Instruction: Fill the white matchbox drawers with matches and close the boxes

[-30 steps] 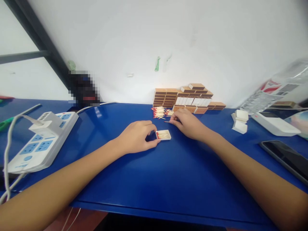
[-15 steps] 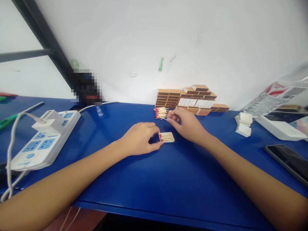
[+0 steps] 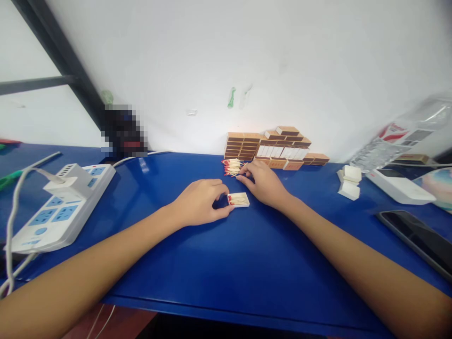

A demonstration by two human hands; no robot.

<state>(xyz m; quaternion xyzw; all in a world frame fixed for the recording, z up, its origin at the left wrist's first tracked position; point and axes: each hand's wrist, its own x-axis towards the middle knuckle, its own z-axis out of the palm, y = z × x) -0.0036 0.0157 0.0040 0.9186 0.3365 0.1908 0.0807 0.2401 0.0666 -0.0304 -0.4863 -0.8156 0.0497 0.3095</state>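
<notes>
L hand: partly curled; thumb + forefinger (image 3: 201,202) span the L end of the tray, gripping it near/far side.
Tray: small white matchbox tray (image 3: 242,205), flat on blue desk (image 3: 229,268), mid-scene, between both hands; some red-tipped matches (image 3: 237,199) lying in it, heads to L.
R hand: fingers bent (image 3: 263,183), thumb + index nearly together at R edge of loose matches; can't tell if a match is pinched.
Loose matches: pile (image 3: 231,167) beyond tray, heads mostly L, just in front of boxes.
Boxes: matchbox stacks (image 3: 243,147) far side, against wall.
Far L: power strip (image 3: 58,214) w/ white adapter (image 3: 68,182) plugged in.
R side: white blocks (image 3: 351,174), phone (image 3: 416,235) nearer, clear bottle (image 3: 393,134) tilted, farther back.
</notes>
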